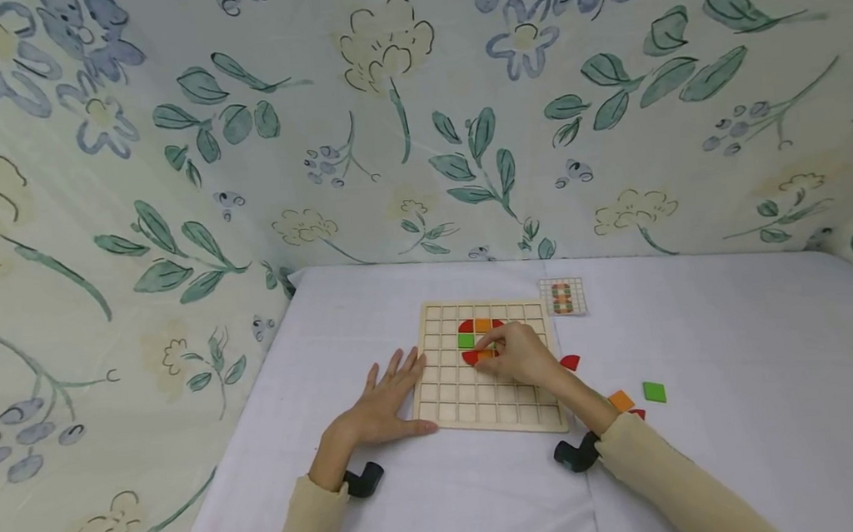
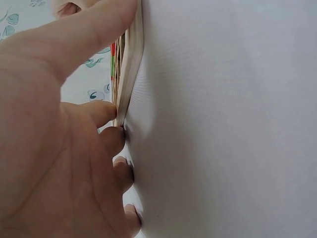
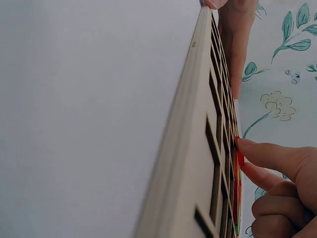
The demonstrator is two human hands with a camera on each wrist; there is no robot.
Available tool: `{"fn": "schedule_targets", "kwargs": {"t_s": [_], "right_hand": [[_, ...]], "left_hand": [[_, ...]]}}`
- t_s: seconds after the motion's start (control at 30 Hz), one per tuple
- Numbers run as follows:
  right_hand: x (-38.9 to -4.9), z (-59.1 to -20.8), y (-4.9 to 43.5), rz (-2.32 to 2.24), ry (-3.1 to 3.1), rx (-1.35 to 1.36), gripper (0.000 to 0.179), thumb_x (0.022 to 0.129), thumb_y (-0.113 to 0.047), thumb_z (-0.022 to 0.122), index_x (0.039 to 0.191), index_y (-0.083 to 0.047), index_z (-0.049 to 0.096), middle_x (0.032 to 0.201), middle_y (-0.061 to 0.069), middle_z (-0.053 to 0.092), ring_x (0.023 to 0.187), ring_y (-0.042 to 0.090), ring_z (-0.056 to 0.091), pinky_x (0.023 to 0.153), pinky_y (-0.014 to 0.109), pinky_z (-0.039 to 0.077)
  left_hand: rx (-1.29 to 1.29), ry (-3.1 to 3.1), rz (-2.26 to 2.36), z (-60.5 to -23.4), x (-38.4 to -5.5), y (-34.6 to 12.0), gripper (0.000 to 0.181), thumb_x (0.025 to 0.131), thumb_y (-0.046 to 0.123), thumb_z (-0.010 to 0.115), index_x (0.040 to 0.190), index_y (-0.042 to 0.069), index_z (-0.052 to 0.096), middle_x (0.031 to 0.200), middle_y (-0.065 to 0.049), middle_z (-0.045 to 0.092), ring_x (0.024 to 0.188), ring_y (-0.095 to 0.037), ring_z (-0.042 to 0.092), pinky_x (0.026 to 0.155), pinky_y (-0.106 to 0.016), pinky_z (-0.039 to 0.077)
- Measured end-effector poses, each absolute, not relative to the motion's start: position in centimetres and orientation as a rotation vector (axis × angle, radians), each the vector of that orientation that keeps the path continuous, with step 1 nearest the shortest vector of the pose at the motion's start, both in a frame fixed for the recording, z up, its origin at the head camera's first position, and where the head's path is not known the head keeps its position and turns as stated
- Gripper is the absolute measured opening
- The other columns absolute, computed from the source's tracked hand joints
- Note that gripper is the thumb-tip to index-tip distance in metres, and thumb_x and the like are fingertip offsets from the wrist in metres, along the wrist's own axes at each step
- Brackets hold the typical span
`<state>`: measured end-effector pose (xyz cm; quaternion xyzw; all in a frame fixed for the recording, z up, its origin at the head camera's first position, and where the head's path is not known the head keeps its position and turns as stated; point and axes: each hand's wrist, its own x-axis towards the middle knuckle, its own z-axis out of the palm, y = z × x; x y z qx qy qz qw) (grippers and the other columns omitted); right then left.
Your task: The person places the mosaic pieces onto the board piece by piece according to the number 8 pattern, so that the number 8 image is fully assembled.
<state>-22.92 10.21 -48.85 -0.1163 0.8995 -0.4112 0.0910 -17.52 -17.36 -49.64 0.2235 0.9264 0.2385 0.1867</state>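
A square wooden grid board (image 1: 444,390) lies on the white cloth. Flat tiles sit in its upper middle cells: an orange square (image 1: 483,326), a green square (image 1: 466,340) and red quarter-circle tiles (image 1: 466,327). My left hand (image 1: 385,407) is spread at the board's left side, fingers straight, with thumb and fingertips against its edge. Over the tile pattern, my right hand (image 1: 519,355) pinches a red tile (image 3: 241,157) between thumb and index finger, close over the board. The right hand partly covers the tiles beneath it in the head view.
A small pattern card (image 1: 563,297) lies beyond the board's upper right corner. Right of the board are a loose red tile (image 1: 570,362), an orange tile (image 1: 621,401) and a green square tile (image 1: 654,392). Another red tile (image 1: 637,413) is partly hidden by the right sleeve.
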Motion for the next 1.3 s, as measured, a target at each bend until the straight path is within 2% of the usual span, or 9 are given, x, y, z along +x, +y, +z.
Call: {"fn": "schedule_targets", "kwargs": {"t_s": [0.47, 0.9, 1.3], "right_hand": [[-22.8, -49.3, 9.6, -1.260, 2.713, -0.330, 0.023, 0.080, -0.017, 0.090, 0.098, -0.005, 0.081, 0.053, -0.002, 0.041, 0.049, 0.012, 0.035, 0.046, 0.021, 0.024], [-22.6, -49.3, 9.7, -1.267, 2.733, -0.333, 0.023, 0.080, -0.018, 0.090, 0.097, -0.005, 0.081, 0.056, -0.002, 0.043, 0.051, 0.012, 0.039, 0.048, 0.022, 0.027], [-20.4, -48.1, 14.0, -1.276, 2.712, -0.252, 0.028, 0.085, -0.022, 0.086, 0.106, -0.006, 0.080, 0.058, -0.004, 0.033, 0.053, 0.012, 0.029, 0.048, 0.022, 0.022]], "left_hand": [[0.633, 2.610, 0.665, -49.8, -17.7, -17.3, 0.110, 0.089, 0.057, 0.075, 0.168, 0.015, 0.011, 0.176, -0.003, 0.000, 0.163, -0.031, -0.009, 0.129, -0.065, -0.007], [0.628, 2.607, 0.672, -49.9, -17.6, -17.3, 0.110, 0.088, 0.059, 0.074, 0.168, 0.016, 0.011, 0.176, -0.003, 0.000, 0.164, -0.031, -0.009, 0.129, -0.064, -0.007], [0.630, 2.615, 0.679, -49.8, -17.6, -17.3, 0.110, 0.089, 0.056, 0.076, 0.168, 0.015, 0.011, 0.176, -0.004, 0.000, 0.164, -0.031, -0.009, 0.128, -0.065, -0.008]]}}
